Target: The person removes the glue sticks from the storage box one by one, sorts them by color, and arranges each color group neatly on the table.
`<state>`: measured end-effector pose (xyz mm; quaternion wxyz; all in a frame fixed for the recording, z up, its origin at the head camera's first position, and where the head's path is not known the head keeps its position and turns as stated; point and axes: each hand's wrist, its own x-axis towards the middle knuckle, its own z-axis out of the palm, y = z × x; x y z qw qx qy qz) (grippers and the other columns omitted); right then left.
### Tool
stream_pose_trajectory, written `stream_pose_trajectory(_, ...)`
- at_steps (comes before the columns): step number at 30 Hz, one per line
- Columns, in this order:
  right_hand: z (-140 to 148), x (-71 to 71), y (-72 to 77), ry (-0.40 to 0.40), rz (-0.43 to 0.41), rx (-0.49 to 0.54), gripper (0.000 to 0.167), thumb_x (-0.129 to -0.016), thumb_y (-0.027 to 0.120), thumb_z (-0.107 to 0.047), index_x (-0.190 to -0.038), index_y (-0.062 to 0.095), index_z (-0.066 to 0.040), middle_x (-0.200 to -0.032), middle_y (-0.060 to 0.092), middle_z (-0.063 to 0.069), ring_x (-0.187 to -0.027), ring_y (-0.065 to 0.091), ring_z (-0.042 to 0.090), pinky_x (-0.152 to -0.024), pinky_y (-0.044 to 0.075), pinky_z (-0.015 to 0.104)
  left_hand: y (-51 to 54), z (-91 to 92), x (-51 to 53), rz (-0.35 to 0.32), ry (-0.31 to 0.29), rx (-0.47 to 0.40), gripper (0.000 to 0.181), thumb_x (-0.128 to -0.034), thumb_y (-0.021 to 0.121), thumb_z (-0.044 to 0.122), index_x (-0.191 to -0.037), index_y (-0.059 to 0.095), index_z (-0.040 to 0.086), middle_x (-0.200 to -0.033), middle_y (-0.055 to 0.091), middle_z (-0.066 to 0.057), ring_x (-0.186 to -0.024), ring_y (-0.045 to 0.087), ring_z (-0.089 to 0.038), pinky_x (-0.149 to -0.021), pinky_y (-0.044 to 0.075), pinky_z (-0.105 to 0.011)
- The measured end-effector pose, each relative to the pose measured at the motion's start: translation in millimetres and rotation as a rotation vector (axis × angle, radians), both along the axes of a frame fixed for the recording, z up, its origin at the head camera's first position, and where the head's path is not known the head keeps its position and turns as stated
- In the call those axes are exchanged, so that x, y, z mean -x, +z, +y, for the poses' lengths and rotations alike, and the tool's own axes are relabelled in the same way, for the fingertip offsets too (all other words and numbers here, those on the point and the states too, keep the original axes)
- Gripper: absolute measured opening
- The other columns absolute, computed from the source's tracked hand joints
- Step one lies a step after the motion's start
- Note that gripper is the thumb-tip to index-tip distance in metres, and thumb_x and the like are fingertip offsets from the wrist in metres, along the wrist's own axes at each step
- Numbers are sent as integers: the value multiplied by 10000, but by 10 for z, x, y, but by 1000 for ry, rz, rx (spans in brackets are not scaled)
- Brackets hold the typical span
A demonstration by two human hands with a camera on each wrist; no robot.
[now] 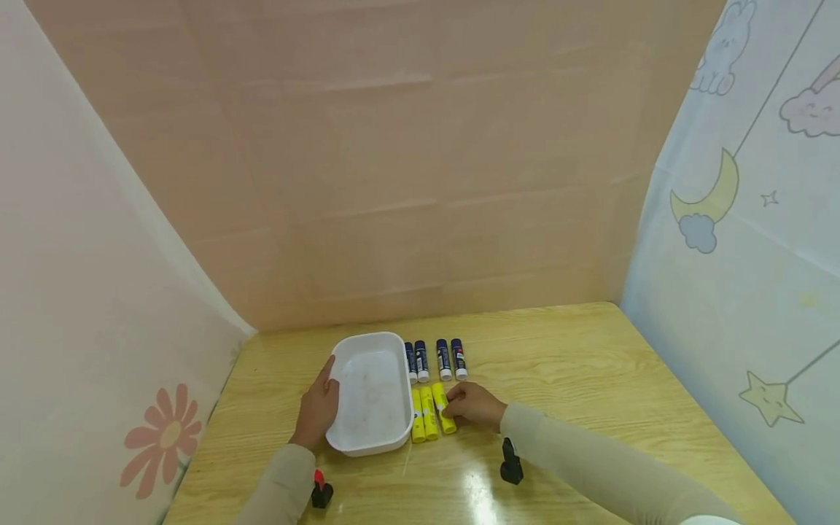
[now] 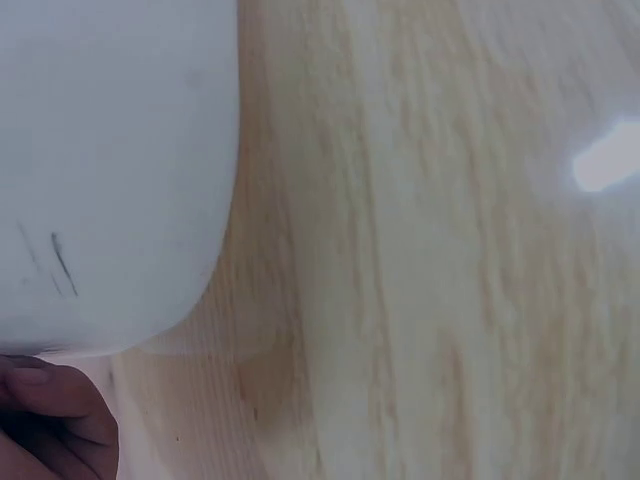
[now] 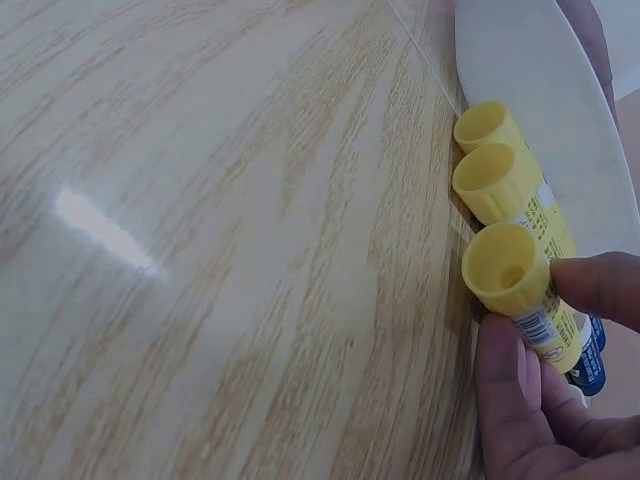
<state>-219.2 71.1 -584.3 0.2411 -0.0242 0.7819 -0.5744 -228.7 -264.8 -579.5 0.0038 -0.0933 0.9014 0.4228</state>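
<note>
A white plastic tray (image 1: 370, 397) sits on the table, seen from below its rim in the left wrist view. My left hand (image 1: 318, 410) grips its left side, the thumb at the rim. To the right of the tray, three yellow glue sticks lie side by side. My right hand (image 1: 474, 405) pinches the rightmost yellow glue stick (image 3: 540, 320) between thumb and fingers, its hollow end facing the right wrist camera. The middle yellow glue stick (image 1: 429, 413) and the left yellow glue stick (image 1: 417, 417) lie close against the tray.
Behind the yellow sticks lie several dark blue glue sticks (image 1: 443, 359) with white ends, in two pairs with a gap between. The wood-grain table (image 1: 558, 364) is bounded by a brown backdrop (image 1: 394, 182) and patterned cloths at both sides.
</note>
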Motion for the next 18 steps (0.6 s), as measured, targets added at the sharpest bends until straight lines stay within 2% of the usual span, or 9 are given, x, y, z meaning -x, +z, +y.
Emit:
stream_pose_trajectory(5, -3, -9, 39, 3, 10, 12, 445, -827, 738, -125, -1160, 522, 74, -999, 587, 149, -823, 635, 220, -732, 551, 364, 12, 14, 13, 24, 5, 5, 544, -1024, 334, 318, -1559, 234, 311, -1480, 392, -212, -1243, 494, -402, -997, 373, -590)
stream_pose_trajectory(12, -10, -14, 22, -10, -7, 24, 396, -844, 724, -108, -1142, 529, 67, -987, 598, 148, -813, 648, 217, -729, 558, 381, 10, 14, 18, 22, -3, -2, 542, -1029, 336, 320, -1560, 229, 310, -1491, 377, -205, -1287, 444, -419, -1008, 355, -596)
stream_pose_trajectory(18, 2, -24, 19, 12, -7, 53, 377, -863, 703, -104, -1145, 529, 77, -994, 597, 157, -821, 646, 224, -735, 558, 394, -13, 11, 17, 27, -1, 10, 542, -1028, 328, 313, -1561, 227, 310, -1489, 384, -203, -1243, 482, -404, -1003, 362, -594)
